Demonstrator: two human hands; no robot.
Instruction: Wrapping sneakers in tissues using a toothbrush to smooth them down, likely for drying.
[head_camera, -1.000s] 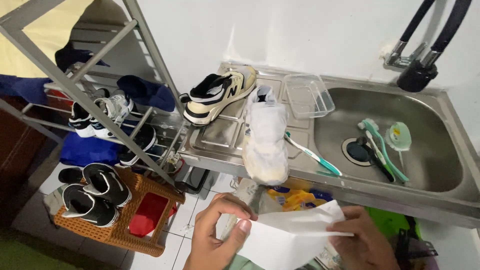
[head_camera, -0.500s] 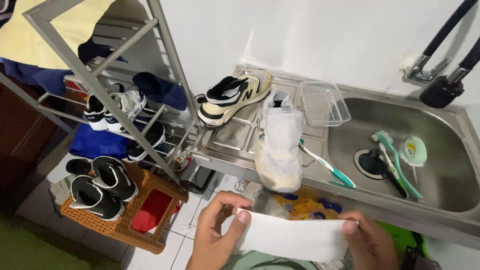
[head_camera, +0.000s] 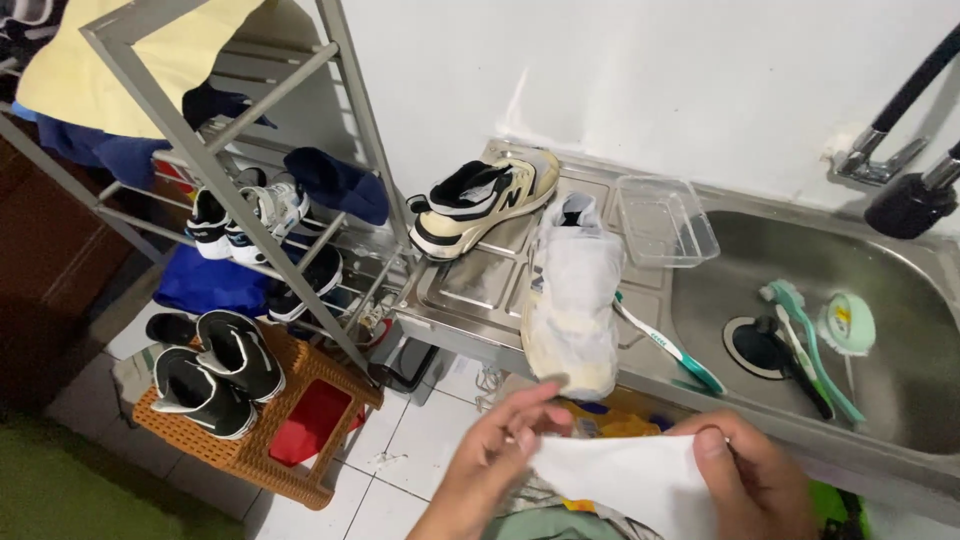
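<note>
Holding the white tissue sheet (head_camera: 625, 480) at 6 o'clock, the left hand (head_camera: 490, 465) and right hand (head_camera: 750, 480) pinch its two ends with closed fingers, seemingly preparing it for the tissue-covered shoe (head_camera: 575, 300) just above at 12 o'clock, so the next move needs careful spreading.

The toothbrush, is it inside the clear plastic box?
No, the toothbrush lies on the sink's edge beside the wrapped shoe, apart from the clear box.

The tissue (head_camera: 625, 480) now hangs flat and spread between both hands, no longer peaked upward; the right hand (head_camera: 750, 480) pinches its top corner, closer to the left hand (head_camera: 495, 460).
</note>
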